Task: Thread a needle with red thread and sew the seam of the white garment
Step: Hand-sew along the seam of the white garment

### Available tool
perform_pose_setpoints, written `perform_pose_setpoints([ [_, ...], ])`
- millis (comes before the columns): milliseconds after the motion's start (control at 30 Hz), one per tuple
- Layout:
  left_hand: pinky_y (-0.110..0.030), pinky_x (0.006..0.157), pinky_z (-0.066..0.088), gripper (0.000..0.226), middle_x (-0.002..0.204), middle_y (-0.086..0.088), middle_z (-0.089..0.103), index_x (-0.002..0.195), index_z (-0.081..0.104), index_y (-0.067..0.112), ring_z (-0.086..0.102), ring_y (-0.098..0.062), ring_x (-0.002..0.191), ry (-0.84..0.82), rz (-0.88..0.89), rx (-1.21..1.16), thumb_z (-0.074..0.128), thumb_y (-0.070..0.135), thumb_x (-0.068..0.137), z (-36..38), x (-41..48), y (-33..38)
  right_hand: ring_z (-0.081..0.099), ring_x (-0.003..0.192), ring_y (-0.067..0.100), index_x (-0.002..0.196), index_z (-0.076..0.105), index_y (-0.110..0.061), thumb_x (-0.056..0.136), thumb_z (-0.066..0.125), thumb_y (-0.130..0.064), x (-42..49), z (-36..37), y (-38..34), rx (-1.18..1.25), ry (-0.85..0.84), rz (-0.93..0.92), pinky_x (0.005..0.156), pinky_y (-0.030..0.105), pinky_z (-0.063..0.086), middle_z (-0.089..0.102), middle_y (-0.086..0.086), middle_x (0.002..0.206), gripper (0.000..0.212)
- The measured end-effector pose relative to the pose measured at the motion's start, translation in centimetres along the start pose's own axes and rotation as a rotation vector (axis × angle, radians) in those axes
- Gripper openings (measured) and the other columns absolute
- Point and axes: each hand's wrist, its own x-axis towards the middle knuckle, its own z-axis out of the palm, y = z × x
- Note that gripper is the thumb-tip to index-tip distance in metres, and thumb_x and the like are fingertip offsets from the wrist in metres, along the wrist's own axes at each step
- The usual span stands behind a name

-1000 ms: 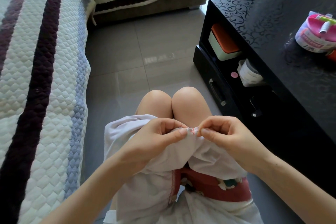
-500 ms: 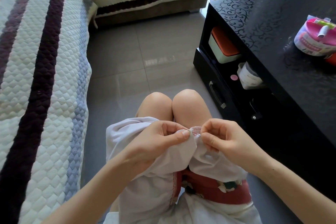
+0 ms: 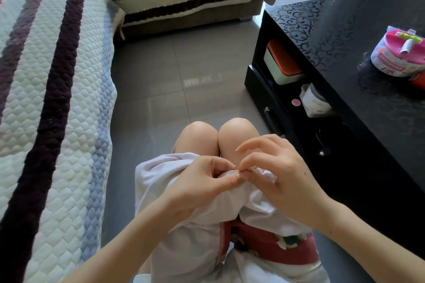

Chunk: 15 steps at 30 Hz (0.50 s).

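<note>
The white garment [image 3: 190,248] lies bunched over my lap, with a red-stitched seam edge running down its middle. My left hand [image 3: 202,188] pinches a fold of the fabric between thumb and fingers. My right hand [image 3: 278,177] sits just to the right of it, thumb and forefinger pinching the thin needle [image 3: 245,169] where it pokes out of the fold. A short bit of red thread [image 3: 253,168] shows at the needle. The other right fingers are raised and spread.
A black low table [image 3: 368,57] stands at the right, bearing a pink sewing kit box [image 3: 400,57]; its shelf holds an orange-lidded container [image 3: 282,66] and a white jar [image 3: 315,101]. A striped quilted sofa [image 3: 46,99] fills the left. Grey floor tiles lie ahead.
My right hand has shifted its hold: its fingers opened out and now pinch the needle tip at the fold. The left hand keeps pinching the fabric, and the view has tilted slightly.
</note>
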Motion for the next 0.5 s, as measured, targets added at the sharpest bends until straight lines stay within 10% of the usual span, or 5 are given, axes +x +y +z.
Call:
perform_pose_setpoints([
  [200, -0.01, 0.055, 0.032, 0.023, 0.051, 0.019, 0.053, 0.068, 0.065, 0.019, 0.047, 0.004, 0.054, 0.136, -0.013, 0.166, 0.063, 0.018, 0.091, -0.5, 0.3, 0.3, 0.07, 0.079, 0.018, 0.083, 0.067, -0.003, 0.089, 0.057, -0.005, 0.7, -0.1, -1.6, 0.303, 0.029, 0.015, 0.1, 0.045, 0.046, 0.07, -0.001, 0.08, 0.012],
  [333, -0.016, 0.065, 0.04, 0.021, 0.059, 0.022, 0.062, 0.069, 0.065, 0.024, 0.056, 0.008, 0.065, 0.101, -0.021, 0.244, 0.063, 0.023, 0.09, -0.1, 0.0, -0.1, 0.067, 0.061, 0.017, 0.087, 0.055, -0.006, 0.093, 0.055, -0.006, 3.0, -2.4, -3.5, 0.789, 0.058, 0.19, 0.068, 0.037, 0.058, 0.063, 0.003, 0.066, 0.006],
  [500, -0.03, 0.1, 0.048, 0.014, 0.103, -0.004, 0.074, 0.095, 0.076, 0.01, 0.065, -0.012, 0.107, -0.01, -0.06, 0.053, 0.069, 0.02, 0.088, -1.5, -0.1, 0.5, 0.028, 0.041, 0.01, 0.086, 0.047, -0.006, 0.089, 0.051, -0.015, 3.9, -3.3, 1.4, 1.032, -0.024, 0.657, 0.041, 0.025, 0.018, 0.035, 0.0, 0.052, 0.009],
])
